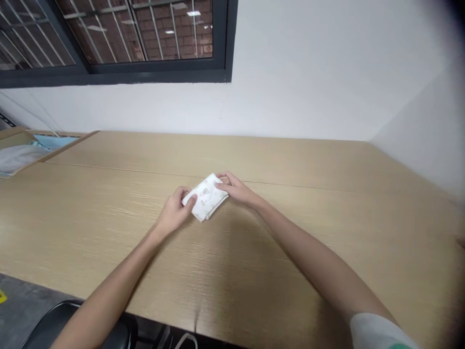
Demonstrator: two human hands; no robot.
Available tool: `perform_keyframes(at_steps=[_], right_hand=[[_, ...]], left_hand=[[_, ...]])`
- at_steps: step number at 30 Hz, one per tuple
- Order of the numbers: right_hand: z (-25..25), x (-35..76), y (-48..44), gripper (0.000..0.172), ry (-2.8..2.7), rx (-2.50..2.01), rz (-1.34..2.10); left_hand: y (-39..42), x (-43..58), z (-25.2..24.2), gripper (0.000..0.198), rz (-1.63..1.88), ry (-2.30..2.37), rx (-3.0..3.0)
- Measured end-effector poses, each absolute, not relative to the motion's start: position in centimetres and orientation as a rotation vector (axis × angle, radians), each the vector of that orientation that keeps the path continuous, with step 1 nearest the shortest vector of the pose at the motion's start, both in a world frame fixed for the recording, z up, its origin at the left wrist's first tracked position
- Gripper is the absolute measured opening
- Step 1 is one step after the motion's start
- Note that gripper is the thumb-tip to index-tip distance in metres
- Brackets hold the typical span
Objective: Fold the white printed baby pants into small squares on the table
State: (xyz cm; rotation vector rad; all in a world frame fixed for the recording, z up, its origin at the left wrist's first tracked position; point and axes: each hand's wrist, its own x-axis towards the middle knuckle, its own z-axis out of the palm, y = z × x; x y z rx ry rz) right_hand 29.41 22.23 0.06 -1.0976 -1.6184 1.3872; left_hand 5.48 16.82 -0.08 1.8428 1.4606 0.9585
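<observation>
A small white cloth (205, 198) with a faint printed pattern lies folded into a compact rectangle on the light wooden table (254, 252). My left hand (176, 211) grips its near left corner, fingers curled over the edge. My right hand (234, 188) rests on its far right edge, fingertips pressed down on the fabric. Both forearms stretch across the table toward the cloth.
A white wall runs behind the table, with a dark-framed window (116, 43) above it. At the far left, pale blue and white fabric (25, 152) lies on another surface. A black chair seat (72, 325) sits under the near table edge.
</observation>
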Motion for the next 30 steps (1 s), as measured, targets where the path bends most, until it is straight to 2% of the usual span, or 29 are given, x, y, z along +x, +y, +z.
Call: perform_keyframes(at_steps=[4, 8, 10, 15, 20, 25, 30], right_hand=[[0.5, 29.3, 22.4, 0.046, -1.451, -1.292, 1.376], [0.1, 29.6, 23.2, 0.043, -1.342, -1.303, 1.087], [0.2, 29.8, 23.4, 0.044, -1.382, -1.262, 0.954], [1.8, 29.4, 21.6, 0.049, -1.949, -0.982, 0.851], [1.5, 27.6, 18.9, 0.044, -2.598, -0.666, 0.798], [-1.5, 27.3, 19.5, 0.034, -2.586, -0.741, 0.780], [-2.7, 29.0, 21.3, 0.048, -2.649, -0.810, 0.527]], left_hand=[[16.1, 6.4, -1.1, 0.046, 0.827, 1.360, 1.762], [15.7, 6.9, -1.3, 0.043, 0.820, 1.556, 2.178], [15.4, 7.0, -1.0, 0.038, 0.788, 1.509, 2.380], [14.0, 8.0, -1.0, 0.033, 0.644, 1.145, 2.653], [12.7, 9.4, -2.3, 0.029, 0.339, 1.143, 2.771], [12.7, 9.4, -2.8, 0.032, 0.247, 1.114, 2.871], [13.0, 9.1, -2.9, 0.044, 0.345, 1.043, 2.890]])
